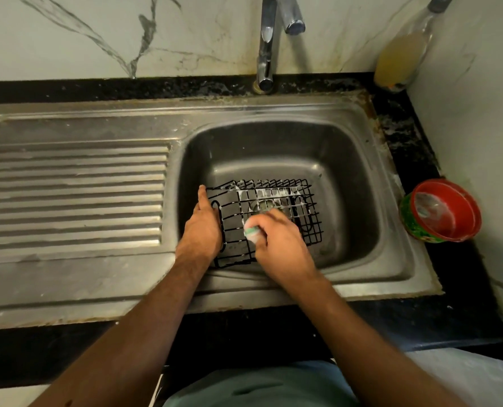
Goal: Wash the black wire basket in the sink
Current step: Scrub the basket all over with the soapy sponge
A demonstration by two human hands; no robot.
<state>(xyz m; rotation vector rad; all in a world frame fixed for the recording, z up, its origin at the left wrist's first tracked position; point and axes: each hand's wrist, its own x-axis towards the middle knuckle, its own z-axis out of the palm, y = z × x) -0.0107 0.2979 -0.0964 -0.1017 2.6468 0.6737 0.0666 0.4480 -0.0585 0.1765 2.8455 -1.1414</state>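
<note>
Fingers of the left hand (203, 227) grip the soapy wire basket's (273, 212) left end in the sink (344, 160), right hand (279, 245) clutching a sponge (251, 230); light, stiff, probably slippery, best held by its frame.

A chrome tap (266, 54) stands at 12 o'clock on the black tabletop (464, 289), against a white marbled wall (97, 33). At 1 o'clock a glass bottle (403, 51) with yellowish liquid leans in the corner. At 3 o'clock a red and green tub (441, 211) lies tilted, soapy inside. A ribbed steel draining board (71, 195) lies at 9 o'clock.
</note>
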